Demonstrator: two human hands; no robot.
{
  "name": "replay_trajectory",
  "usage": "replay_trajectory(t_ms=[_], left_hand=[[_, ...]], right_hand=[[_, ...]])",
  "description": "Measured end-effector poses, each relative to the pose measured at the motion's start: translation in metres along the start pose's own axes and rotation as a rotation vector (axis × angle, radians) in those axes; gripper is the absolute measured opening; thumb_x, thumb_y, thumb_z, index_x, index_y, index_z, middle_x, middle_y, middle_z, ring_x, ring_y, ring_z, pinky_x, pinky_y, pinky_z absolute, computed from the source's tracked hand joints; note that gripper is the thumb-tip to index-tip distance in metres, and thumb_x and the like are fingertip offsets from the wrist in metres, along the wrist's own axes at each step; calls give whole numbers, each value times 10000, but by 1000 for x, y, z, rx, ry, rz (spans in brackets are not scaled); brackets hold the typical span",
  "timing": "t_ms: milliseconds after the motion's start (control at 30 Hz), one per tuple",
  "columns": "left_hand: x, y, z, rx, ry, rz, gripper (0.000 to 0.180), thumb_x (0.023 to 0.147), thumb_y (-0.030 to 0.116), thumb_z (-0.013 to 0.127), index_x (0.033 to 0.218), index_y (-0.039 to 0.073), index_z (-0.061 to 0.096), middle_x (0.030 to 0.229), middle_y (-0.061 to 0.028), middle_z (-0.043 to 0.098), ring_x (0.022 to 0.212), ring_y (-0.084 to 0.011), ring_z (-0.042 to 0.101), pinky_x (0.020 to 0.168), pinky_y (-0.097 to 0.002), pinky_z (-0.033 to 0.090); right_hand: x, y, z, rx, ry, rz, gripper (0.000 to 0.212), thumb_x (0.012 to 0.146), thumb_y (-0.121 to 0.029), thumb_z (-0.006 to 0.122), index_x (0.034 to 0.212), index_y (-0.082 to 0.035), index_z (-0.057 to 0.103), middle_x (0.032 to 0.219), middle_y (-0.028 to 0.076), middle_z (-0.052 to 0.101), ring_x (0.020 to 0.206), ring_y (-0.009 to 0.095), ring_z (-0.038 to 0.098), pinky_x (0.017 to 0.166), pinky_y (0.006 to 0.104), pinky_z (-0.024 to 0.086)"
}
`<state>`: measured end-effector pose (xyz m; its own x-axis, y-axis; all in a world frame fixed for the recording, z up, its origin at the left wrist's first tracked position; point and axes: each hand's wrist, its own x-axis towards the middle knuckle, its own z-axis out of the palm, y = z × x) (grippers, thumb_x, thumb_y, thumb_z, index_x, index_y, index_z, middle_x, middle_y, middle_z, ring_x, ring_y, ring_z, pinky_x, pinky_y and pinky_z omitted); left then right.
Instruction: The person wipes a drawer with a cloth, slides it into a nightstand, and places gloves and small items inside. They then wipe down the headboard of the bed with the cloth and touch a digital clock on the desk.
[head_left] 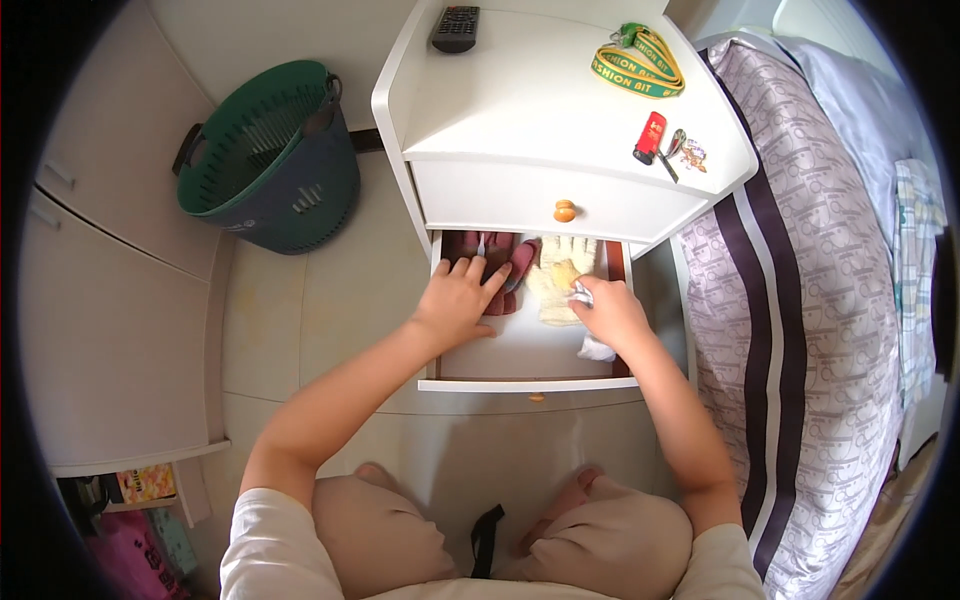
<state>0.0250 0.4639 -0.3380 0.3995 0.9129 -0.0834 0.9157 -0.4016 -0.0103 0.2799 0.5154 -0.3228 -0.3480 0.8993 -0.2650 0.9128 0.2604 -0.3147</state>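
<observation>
Both hands are inside the open lower drawer [520, 384] of the white nightstand [530, 110], and what matters is how the cloth lies under them. The left hand [458, 300] lies flat, fingers spread, pressing down on a dark red folded cloth [505, 262] at the drawer's back left corner; the cloth reaches from under the fingertips toward the back edge, its long axis running front to back. The right hand [612, 312] is closed around a small white-grey bit of fabric [581, 292], pinched at the fingertips, just right of a pale yellow glove-like piece [560, 275] that lies in the middle of the drawer, also lengthwise front to back. That pale piece sits between the two hands, a little nearer the right one. A white scrap [597, 349] shows below the right wrist by the drawer's right wall. The back of the drawer is hidden under the closed upper drawer with its orange knob [565, 211], so how far the cloths extend cannot be told, and what the pinched fabric is stays unclear. On the nightstand top lie a remote [455, 27], a green lanyard [640, 62] and a red lighter [649, 137].
</observation>
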Motion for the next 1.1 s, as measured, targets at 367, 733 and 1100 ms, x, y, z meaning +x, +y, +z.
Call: replay_trajectory(t_ms=[367, 733, 1100], left_hand=[[-12, 40, -35, -2030, -28, -11, 672, 950, 29, 656, 1552, 74, 363, 1416, -64, 528, 1260, -151, 516, 1061, -326, 426], [-45, -32, -27, -1240, 660, -264, 223, 939, 142, 648, 809, -38, 625, 801, -94, 594, 741, -161, 543, 658, -324, 424], [-62, -51, -76, -1117, 416, -498, 183, 920, 183, 677, 1053, 56, 673, 751, -74, 677, 564, -128, 608, 551, -315, 469]], right_hand=[[-33, -58, -1, 755, 376, -486, 348, 1015, -116, 597, 1350, -30, 557, 1199, 164, 638, 1102, 299, 620, 983, 382, 470], [-1, -44, -150, -179, 912, -385, 390, 809, -346, 820, 1142, -150, 768, 1157, -9, 750, 1110, 243, 521, 1030, 390, 319], [-38, -67, -92, 582, 1047, -769, 217, 857, 160, 668, 1044, 61, 714, 1067, 161, 747, 824, 195, 712, 673, 278, 586]])
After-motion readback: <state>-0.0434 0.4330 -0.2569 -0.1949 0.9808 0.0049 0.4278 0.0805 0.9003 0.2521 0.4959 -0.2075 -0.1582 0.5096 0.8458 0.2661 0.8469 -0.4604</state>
